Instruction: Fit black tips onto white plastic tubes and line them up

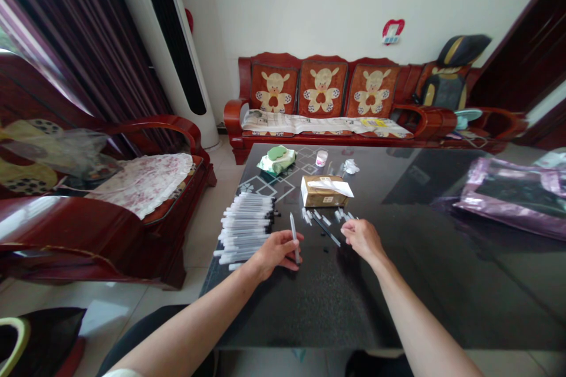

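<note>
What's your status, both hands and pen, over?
Left hand holding white pen, pointed end up. Right hand near small translucent pieces; grip unclear. Gold box just beyond those pieces.

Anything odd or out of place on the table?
Small black pieces lie loose on the glossy black table, apart from the rowed translucent white pens. A crumpled white wad, like litter, sits beyond the gold tissue box. No spill visible.

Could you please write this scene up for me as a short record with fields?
Left hand: holds a pen, pointed end up
Right hand: by the small pale pieces; whether it grips one is unclear
Table, left side: row of pens
Behind the pieces: tissue box
Far end: wipes packet, small tub
Background: wooden sofa
</note>
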Demonstrator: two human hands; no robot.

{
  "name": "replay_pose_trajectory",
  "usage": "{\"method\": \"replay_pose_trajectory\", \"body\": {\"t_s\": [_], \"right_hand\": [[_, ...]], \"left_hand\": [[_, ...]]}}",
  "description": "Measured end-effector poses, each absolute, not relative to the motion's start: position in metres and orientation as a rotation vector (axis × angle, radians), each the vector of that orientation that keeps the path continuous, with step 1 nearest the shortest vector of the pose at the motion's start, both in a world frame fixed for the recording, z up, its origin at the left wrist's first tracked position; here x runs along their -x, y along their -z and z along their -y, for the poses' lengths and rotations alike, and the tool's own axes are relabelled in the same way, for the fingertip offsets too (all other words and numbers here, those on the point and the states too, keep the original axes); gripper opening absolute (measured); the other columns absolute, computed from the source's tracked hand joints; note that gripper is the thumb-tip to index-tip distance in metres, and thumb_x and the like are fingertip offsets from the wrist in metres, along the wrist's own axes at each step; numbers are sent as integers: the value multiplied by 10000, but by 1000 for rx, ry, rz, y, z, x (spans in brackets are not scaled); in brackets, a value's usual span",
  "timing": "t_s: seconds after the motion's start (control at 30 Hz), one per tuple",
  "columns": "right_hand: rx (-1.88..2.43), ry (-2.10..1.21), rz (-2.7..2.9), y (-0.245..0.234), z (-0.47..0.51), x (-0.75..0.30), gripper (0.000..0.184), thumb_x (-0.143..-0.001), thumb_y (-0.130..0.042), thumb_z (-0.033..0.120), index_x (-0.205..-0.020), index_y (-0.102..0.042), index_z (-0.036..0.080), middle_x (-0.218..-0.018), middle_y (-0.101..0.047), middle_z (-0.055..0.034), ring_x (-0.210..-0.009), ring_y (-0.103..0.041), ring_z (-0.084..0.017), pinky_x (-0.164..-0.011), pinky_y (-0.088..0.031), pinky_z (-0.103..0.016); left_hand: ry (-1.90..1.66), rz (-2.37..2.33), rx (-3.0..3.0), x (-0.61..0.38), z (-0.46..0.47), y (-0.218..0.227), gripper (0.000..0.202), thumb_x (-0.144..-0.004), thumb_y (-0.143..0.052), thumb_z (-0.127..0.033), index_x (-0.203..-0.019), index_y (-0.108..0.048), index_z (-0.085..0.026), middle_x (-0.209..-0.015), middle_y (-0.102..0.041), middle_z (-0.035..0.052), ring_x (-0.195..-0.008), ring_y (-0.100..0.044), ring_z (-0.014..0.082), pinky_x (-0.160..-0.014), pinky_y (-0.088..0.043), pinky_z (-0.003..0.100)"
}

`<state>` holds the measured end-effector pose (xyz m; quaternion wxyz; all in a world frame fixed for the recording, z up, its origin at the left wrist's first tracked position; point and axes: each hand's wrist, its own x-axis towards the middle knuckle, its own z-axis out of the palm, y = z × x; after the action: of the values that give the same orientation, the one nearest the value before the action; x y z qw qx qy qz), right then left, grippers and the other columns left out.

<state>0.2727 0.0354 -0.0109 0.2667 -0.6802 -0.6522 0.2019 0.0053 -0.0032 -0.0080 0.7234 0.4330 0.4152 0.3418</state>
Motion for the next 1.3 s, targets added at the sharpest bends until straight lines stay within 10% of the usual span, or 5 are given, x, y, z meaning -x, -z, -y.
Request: {"method": "replay_pose_trajectory", "body": {"t_s": [0.4,0.67,1.0,1.3], "right_hand": [[1581,-890,1674,5,-19,-227,312,-840,-482,417,-761,-656,171,-587,-646,-40,-479,-595,-158,-476,-425,-254],[1301,-1509,1532,13,9,-170,521,-896,-388,528,-1258,-481,165,-721,-687,-48,-431,-653,-146,-319,-456,-192],[1299,-1515,1460,22,5,-176,426,-823,-511,514,-1006,-613,143,-579,-644,-2,-319,-553,-101,-243,-336,-143],[1497,-1283,1286,20,-15,-208,334,-835,-489,395,-1056,-576,159,-473,-567,48,-265,-479,-79,-218,-267,-132]], "left_hand": [[-783,-893,-982,-10,5,12,449,-670,-736,-356,-1034,-580,-144,-764,-595,36,-667,-633,162,-561,-549,292],[-907,-890,-1113,-15,5,10,407,-650,-755,-310,-984,-619,-123,-810,-653,70,-659,-622,150,-631,-517,284],[-815,-900,-1606,-14,5,5,312,-712,-533,-117,-980,-681,-178,-704,-669,31,-659,-629,171,-620,-452,242],[-862,-1092,-1796,-9,2,24,404,-746,-573,-171,-1143,-637,-207,-992,-641,88,-841,-633,202,-754,-487,282]]}}
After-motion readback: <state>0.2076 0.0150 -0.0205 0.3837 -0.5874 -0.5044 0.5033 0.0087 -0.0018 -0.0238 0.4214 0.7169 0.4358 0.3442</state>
